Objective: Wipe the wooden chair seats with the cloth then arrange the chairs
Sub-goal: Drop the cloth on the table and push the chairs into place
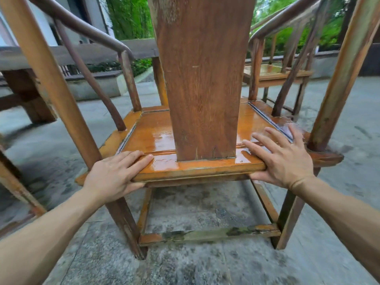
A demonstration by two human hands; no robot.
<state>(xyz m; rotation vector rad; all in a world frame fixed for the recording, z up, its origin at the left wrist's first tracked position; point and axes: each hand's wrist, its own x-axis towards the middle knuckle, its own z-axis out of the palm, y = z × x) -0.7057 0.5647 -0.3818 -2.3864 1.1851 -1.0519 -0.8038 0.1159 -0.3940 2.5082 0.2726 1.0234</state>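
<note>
On the rear rail of the wooden chair seat (pixel 156 130), the left hand (pixel 112 177) grips the edge, fingers lying flat on top and thumb tucked beneath. Right hand (pixel 282 159) holds the same rail at the other side, its fingers spread over the wet, glossy seat and thumb under the edge. Between the 2 hands rises the chair's broad back splat (pixel 202 79). Beyond, to the right, a second chair (pixel 275 76) stands on the grey stone floor (pixel 195 268); no cloth is in view
</note>
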